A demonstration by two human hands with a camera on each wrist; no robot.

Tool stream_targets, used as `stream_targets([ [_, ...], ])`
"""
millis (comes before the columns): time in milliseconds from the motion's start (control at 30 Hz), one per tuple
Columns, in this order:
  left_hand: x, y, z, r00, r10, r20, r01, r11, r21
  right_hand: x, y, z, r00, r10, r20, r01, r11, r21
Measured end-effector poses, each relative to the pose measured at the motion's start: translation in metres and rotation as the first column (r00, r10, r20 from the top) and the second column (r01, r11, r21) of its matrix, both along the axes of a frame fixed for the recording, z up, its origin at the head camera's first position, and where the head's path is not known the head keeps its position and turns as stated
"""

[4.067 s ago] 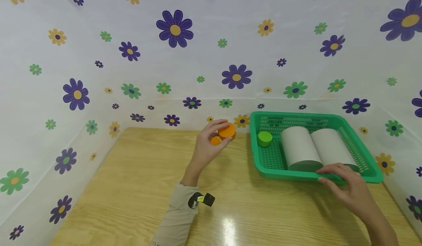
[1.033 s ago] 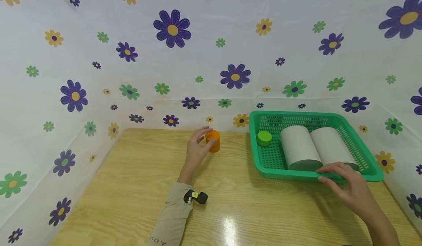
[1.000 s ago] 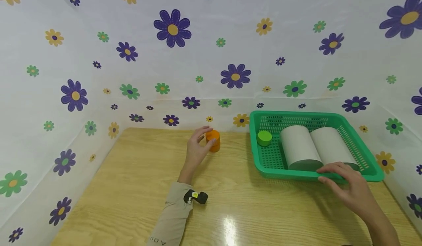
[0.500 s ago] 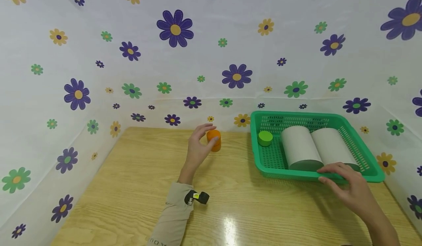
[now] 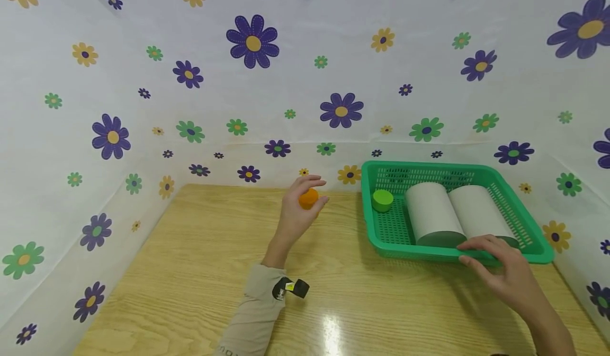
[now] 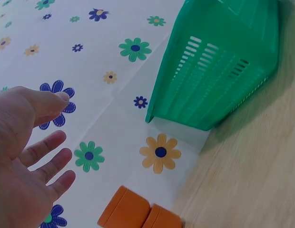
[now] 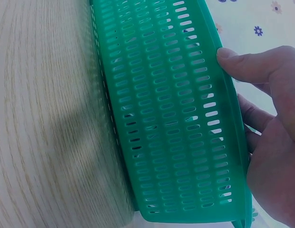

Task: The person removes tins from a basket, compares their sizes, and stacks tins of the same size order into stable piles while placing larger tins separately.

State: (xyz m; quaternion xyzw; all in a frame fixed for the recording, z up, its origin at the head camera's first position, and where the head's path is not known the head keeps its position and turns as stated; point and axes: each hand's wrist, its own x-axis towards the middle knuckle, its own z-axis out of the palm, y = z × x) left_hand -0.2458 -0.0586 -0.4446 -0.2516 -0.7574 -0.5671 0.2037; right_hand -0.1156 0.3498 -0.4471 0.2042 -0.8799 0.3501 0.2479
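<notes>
My left hand (image 5: 294, 212) hovers around the back middle of the table, fingers and thumb spread with nothing between them. Two orange round cylinders stand stacked there; the upper cylinder (image 5: 308, 198) shows past the hand, which hides most of the stack. In the left wrist view the upper cylinder (image 6: 124, 209) and the lower cylinder (image 6: 162, 218) lie apart from the fingers. My right hand (image 5: 505, 271) grips the front rim of a green plastic basket (image 5: 429, 252), thumb outside and fingers over the edge, as the right wrist view shows.
Inside the basket lie two large white cylinders, the left one (image 5: 433, 213) and the right one (image 5: 481, 213). A small light-green round piece (image 5: 383, 200) sits at the basket's left. A flower-patterned sheet (image 5: 295, 80) rises behind and beside the wooden table (image 5: 214, 271).
Earlier my left hand held an orange cylinder; it then stood stacked on the other. Since half a second ago, the hand has shifted slightly right, off the stack. My right hand stayed put.
</notes>
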Motion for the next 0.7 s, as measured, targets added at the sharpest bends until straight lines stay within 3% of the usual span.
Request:
stream_targets([
  [400, -0.002, 0.036, 0.010, 0.994, -0.078, -0.076, 0.074, 0.996, -0.047, 0.001, -0.001, 0.002, 1.000, 0.005, 0.000, -0.005, 1.000, -0.005],
  [700, -0.003, 0.058, 0.021, 0.992, -0.120, -0.041, 0.114, 0.987, -0.112, 0.001, -0.002, 0.004, 1.000, 0.003, 0.017, -0.003, 1.000, 0.009],
])
